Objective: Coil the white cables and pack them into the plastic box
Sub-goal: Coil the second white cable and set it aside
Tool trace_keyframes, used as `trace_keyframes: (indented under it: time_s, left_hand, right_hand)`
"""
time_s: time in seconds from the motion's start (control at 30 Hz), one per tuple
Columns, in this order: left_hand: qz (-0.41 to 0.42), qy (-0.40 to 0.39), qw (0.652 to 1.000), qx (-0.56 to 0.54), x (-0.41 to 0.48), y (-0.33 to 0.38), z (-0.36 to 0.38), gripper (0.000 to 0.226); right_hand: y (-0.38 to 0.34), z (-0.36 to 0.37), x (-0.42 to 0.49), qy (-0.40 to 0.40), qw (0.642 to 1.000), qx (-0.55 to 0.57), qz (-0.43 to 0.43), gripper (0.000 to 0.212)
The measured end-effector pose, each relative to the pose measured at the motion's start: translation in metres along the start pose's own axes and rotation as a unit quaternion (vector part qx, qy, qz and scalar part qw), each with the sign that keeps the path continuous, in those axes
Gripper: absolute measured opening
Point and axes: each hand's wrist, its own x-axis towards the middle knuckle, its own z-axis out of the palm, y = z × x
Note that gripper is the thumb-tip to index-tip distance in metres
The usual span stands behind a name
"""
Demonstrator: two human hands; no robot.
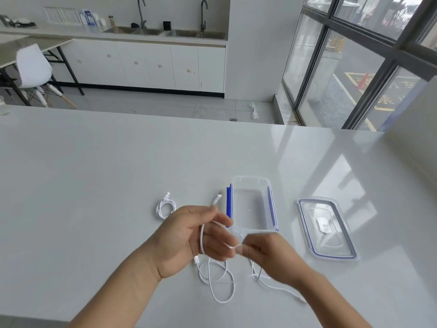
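White cable (201, 240) runs through your left hand (186, 237), whose grip is curled round it with one plug end poking up past the fingers. Your right hand (267, 254) pinches the same strand between thumb and fingertip. Loose loops (222, 287) lie on the desk (94, 185) toward its near edge, under both hands; I cannot tell whether all of them belong to this strand. A coiled cable (165, 207) sits just beyond your left hand. The plastic box (250, 178) stands open beside it and looks empty, with its lid (326, 228) apart toward the right edge. Watch the loops: they cross one another, so a fast pull would likely snag them into a knot. A slack left grip would let the turns spring apart.
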Motion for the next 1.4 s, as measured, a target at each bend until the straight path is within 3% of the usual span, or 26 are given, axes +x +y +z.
trace_keyframes:
  time_s: [0.17,0.3,0.4,0.5,0.6,0.73,0.87,0.97,1.2,1.3,1.4]
  left_hand:
    - [-0.051,0.028,0.975,0.214,0.005,-0.007,0.008,0.042]
    - [-0.009,0.113,0.957,0.267,0.012,-0.013,0.019,0.034]
    - [0.045,0.162,0.962,0.214,0.017,-0.019,0.02,0.031]
    - [0.067,0.162,0.977,0.118,0.02,-0.025,0.02,0.032]
    - [0.035,0.117,0.99,-0.066,0.021,-0.024,0.026,0.039]
    - [0.078,0.083,0.967,-0.228,0.024,-0.012,0.022,0.043]
    - [0.122,0.049,0.954,-0.27,0.023,0.002,0.013,0.043]
    - [0.101,0.041,0.967,-0.231,0.022,0.003,0.019,0.04]
    - [0.058,-0.009,0.95,-0.308,0.026,0.008,0.015,0.039]
    - [0.072,-0.012,0.96,-0.269,0.02,0.014,0.014,0.043]
    - [0.056,-0.037,0.976,-0.207,0.015,0.017,0.011,0.04]
  right_hand:
    - [-0.033,-0.045,0.02,0.054,0.995,-0.085,-0.009,0.037]
    - [-0.068,-0.048,0.02,0.093,0.987,-0.129,-0.005,0.034]
    - [-0.081,-0.044,0.013,0.101,0.993,-0.061,0.019,0.023]
    - [-0.092,-0.034,0.004,0.085,0.995,0.04,0.022,0.018]
    - [-0.096,-0.009,-0.001,0.085,0.996,0.016,-0.019,0.024]
    - [-0.085,0.014,-0.007,0.112,0.99,-0.07,-0.052,0.036]
    - [-0.075,0.009,-0.013,0.22,0.969,-0.03,-0.109,0.019]
    - [-0.068,0.007,-0.01,0.24,0.965,0.02,-0.105,0.015]
    - [-0.057,0.006,-0.005,0.119,0.985,-0.008,-0.127,0.033]
    - [-0.038,-0.001,0.001,0.034,0.997,0.001,-0.069,0.042]
    - [-0.022,-0.019,0.015,0.012,1.0,-0.006,-0.01,0.047]
